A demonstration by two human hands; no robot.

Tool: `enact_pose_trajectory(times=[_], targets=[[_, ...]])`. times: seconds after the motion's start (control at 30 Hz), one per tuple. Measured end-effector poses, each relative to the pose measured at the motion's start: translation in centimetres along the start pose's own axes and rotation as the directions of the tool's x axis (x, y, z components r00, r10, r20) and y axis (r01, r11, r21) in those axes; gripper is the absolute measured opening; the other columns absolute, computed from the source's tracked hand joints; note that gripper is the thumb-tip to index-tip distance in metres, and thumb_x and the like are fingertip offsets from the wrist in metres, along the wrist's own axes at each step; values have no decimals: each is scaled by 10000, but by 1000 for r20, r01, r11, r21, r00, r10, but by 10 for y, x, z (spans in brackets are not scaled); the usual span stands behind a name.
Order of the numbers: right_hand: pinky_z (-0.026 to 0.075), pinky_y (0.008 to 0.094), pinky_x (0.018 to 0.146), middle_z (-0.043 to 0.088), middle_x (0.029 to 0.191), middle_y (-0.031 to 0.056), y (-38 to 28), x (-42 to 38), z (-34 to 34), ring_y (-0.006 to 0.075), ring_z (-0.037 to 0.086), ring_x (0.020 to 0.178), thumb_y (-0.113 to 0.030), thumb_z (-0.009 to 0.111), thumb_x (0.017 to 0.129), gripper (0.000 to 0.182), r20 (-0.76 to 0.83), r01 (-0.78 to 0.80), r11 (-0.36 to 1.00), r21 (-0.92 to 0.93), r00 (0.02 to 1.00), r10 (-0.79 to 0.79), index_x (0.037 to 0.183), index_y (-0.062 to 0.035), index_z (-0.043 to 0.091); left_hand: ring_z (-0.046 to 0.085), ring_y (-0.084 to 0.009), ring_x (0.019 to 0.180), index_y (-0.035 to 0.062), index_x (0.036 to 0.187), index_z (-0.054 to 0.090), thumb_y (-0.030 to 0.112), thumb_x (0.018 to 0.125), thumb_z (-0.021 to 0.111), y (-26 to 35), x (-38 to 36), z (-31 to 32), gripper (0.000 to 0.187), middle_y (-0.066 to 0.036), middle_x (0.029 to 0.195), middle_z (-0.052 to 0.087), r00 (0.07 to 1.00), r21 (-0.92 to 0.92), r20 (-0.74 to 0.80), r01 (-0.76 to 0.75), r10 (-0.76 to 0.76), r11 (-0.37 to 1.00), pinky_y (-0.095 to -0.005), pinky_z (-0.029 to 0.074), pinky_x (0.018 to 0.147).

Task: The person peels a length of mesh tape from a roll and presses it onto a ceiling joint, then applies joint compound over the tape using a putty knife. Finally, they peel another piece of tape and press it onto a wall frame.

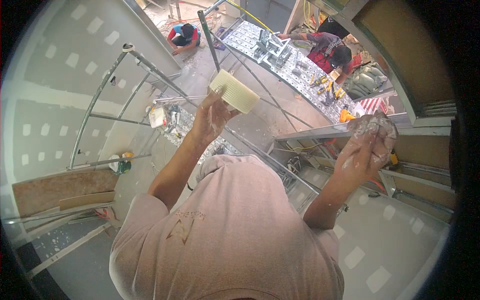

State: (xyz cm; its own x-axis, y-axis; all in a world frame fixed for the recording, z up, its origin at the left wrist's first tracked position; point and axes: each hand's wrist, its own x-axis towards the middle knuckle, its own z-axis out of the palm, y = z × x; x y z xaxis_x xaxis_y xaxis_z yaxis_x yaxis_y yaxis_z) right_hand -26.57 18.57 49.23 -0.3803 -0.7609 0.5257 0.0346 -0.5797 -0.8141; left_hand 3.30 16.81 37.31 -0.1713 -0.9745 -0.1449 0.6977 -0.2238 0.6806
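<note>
My left hand is raised in front of me and grips a wide roll of pale yellow mesh tape. The thumb and fingers press on the roll's near side, and white compound marks the skin. Off to the right, my right hand is closed around a crumpled, whitish wad. The wad is smeared with compound, and whether it is cloth or plastic I cannot make out. Compound also coats that hand's fingers.
Scaffold tubes cross in front of me. Tools lie on a perforated metal plank and a lower plank. Two people work below, one crouching, one beside the plank. Patched wallboard stands left; metal framing runs right.
</note>
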Motion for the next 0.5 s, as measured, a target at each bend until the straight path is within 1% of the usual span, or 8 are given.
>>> enact_pose_trajectory(times=[0.13,0.2,0.23,0.27,0.3,0.4,0.43,0.5], targets=[[547,428,964,571,1335,192,5,-3,-16,261,608,1207,-6,524,1014,326,6,-18,999,46,1000,18,1315,115,488,455,-315,1387,121,1528,315,447,932,658,0,0,-2,761,-131,1448,444,1000,7,11,-5,5,1000,-544,383,1130],[560,422,956,574,1354,189,7,-8,-20,278,617,1210,11,577,995,299,-52,115,853,-509,985,-164,1288,72,568,453,-311,1389,126,1528,315,448,934,654,-1,-1,-2,756,-127,1450,443,1000,13,16,-2,1,1000,-541,384,1129],[560,422,956,574,1354,189,9,-4,-29,278,617,1210,11,577,995,299,-53,115,853,-509,985,-164,1288,72,568,456,-309,1387,123,1524,318,443,939,649,-1,-1,-2,745,-126,1455,441,1000,16,11,2,-2,1000,-539,384,1129],[567,424,950,585,1350,189,11,5,-43,280,621,1211,28,607,978,291,215,405,520,-752,896,-388,1270,31,607,460,-306,1385,119,1521,322,439,944,643,-2,-1,-2,734,-124,1461,438,1000,19,5,5,-5,1000,-537,384,1128],[574,425,944,597,1347,189,14,9,-52,283,625,1212,46,637,961,296,521,609,60,-791,722,-456,1251,-10,646,460,-306,1385,119,1521,322,439,944,643,-2,-1,-3,734,-124,1461,438,1000,19,6,5,-5,1000,-537,384,1128],[589,418,920,622,1313,216,11,11,-51,308,640,1205,89,671,928,331,489,562,-10,-827,710,-506,1211,-81,697,474,-302,1372,138,1522,320,386,951,644,-3,-2,-4,702,-120,1471,431,999,4,31,25,-25,1000,-536,393,1119],[589,418,920,622,1313,216,12,11,-49,308,640,1205,89,671,928,331,488,561,-10,-828,711,-507,1211,-81,697,478,-298,1369,148,1528,310,345,949,643,-5,-3,-6,696,-114,1478,428,998,24,55,-6,5,1000,-528,396,1121],[583,428,936,651,1273,218,15,9,-44,342,648,1196,-11,671,966,225,-207,97,754,-650,932,-299,1190,-28,688,482,-294,1366,157,1533,300,305,948,643,-7,-6,-5,694,-108,1486,424,996,44,80,-39,35,998,-521,399,1123]])
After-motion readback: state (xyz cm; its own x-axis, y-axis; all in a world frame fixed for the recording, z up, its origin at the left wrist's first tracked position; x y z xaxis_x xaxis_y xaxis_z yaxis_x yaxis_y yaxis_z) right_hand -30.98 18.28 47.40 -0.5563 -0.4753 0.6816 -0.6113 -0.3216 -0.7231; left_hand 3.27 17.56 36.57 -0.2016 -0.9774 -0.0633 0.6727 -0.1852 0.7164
